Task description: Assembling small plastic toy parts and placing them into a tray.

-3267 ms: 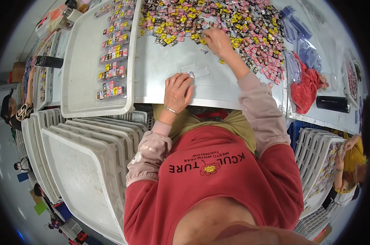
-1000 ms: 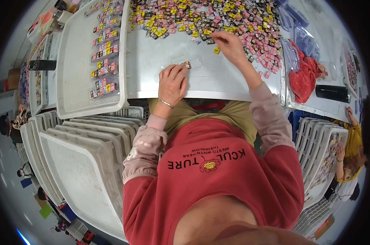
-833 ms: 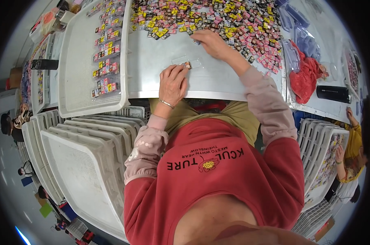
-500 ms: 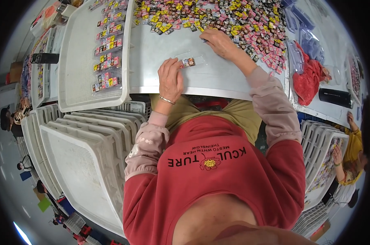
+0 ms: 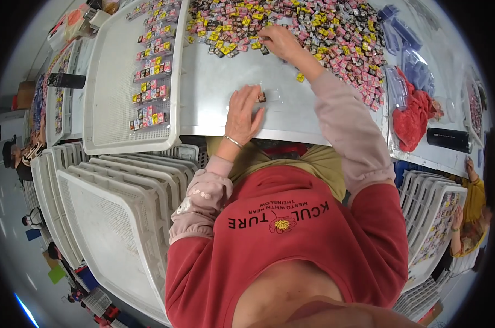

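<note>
A clear plastic tray (image 5: 273, 97) lies on the metal table, with a small dark-and-pink printed block inside it. Over the tray's left part rests my left hand (image 5: 244, 116), fingers stretched out and thumb apart; it covers whatever else the tray holds. Farther off, my right hand (image 5: 283, 44) reaches to the near edge of a big pile of small printed blocks (image 5: 340, 60) in pink, yellow and black. Its fingers are bent together at the tips, and what is between them is hidden. One yellow block (image 5: 300, 77) lies apart, below my right wrist.
A white mesh tray (image 5: 110, 104) at left carries a column of filled clear packs (image 5: 149, 117). White trays (image 5: 110, 213) stand stacked below. At right are a red cloth (image 5: 414, 117), empty clear plastic trays (image 5: 417, 68) and a black cylinder (image 5: 448, 140). A person in yellow (image 5: 471, 210) works far right.
My right hand has moved left and farther along the pile's edge. My left hand has shifted slightly right and covers more of the clear tray. The view has shifted a little.
</note>
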Available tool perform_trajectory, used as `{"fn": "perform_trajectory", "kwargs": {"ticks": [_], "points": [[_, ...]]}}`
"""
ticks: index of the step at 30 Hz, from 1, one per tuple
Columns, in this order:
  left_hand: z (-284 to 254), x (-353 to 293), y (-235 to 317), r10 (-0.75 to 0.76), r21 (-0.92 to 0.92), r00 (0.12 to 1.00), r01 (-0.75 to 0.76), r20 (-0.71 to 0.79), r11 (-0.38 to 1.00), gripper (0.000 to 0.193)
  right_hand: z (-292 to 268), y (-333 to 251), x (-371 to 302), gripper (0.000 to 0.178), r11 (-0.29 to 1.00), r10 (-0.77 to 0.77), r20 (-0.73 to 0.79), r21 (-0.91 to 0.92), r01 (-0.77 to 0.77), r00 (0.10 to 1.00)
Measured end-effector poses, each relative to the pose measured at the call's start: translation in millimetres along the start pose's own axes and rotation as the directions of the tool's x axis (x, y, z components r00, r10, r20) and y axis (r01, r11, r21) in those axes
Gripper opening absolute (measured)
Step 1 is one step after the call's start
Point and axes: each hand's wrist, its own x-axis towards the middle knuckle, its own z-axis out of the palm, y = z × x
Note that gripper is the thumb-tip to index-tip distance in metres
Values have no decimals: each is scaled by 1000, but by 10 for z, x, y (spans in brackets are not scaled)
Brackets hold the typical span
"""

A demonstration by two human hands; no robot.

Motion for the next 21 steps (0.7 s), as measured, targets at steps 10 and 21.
{"fn": "perform_trajectory", "kwargs": {"ticks": [10,21], "points": [[11,92,-90,-98,47,991,103,-90,994,68,208,142,26,33,989,55,11,-135,-53,998],[43,26,-90,-148,122,989,147,1,982,42,-236,-570,-1035,24,857,-43,43,515,15,998]]}}
